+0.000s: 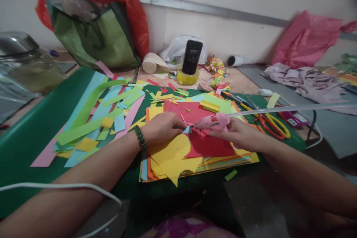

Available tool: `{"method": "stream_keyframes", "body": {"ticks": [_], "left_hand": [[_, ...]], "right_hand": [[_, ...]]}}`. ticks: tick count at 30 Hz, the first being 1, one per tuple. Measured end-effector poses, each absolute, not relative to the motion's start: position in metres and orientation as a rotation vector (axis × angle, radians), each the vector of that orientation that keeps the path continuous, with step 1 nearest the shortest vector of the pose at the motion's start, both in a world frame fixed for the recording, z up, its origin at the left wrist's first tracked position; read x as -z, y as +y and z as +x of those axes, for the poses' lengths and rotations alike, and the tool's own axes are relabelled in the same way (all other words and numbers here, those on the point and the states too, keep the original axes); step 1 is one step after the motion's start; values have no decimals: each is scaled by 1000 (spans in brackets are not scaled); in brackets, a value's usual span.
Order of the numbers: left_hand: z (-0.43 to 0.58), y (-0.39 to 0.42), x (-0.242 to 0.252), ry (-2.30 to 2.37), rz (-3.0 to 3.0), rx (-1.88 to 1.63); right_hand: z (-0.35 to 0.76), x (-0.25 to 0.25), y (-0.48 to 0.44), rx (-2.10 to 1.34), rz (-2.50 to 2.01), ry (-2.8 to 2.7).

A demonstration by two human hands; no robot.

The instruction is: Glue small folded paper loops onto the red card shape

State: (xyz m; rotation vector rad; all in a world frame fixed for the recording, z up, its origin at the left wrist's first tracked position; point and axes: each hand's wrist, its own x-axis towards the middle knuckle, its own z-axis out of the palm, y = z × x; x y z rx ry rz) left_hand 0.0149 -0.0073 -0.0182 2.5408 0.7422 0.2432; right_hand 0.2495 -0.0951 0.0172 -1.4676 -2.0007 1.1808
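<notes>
My right hand [240, 134] is wrapped round a pink hot glue gun [210, 122]. A long clear glue stick [267, 110] sticks out of the gun's back end. The gun's nozzle points left at a small light blue paper piece [187, 130]. My left hand [164, 128], with a dark green bead bracelet at the wrist, pinches that piece; its fingertips are partly hidden. Both hands are over a stack of coloured paper [156, 173]. On the stack lie a red sheet [212, 145] and a cut yellow sheet [170, 152].
Paper strips [83, 130] lie scattered on the green mat [16, 160] at left. Scissors [270, 124] rest at right. Behind stand a phone [192, 57] in a yellow tape roll [185, 78], a green bag [89, 41] and a glass jar [30, 63]. A white cable [69, 185] crosses my left forearm.
</notes>
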Motion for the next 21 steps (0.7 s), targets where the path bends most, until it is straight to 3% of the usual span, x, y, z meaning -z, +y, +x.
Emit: {"method": "stream_keyframes", "body": {"ticks": [17,21], "left_hand": [[15,-7,20,746,2528,-237],[15,-8,18,780,2506,-256]], "right_hand": [[244,-29,-101,-1241,-1396,-2008],[257,-36,-106,-1016,-1456,-1918]]}}
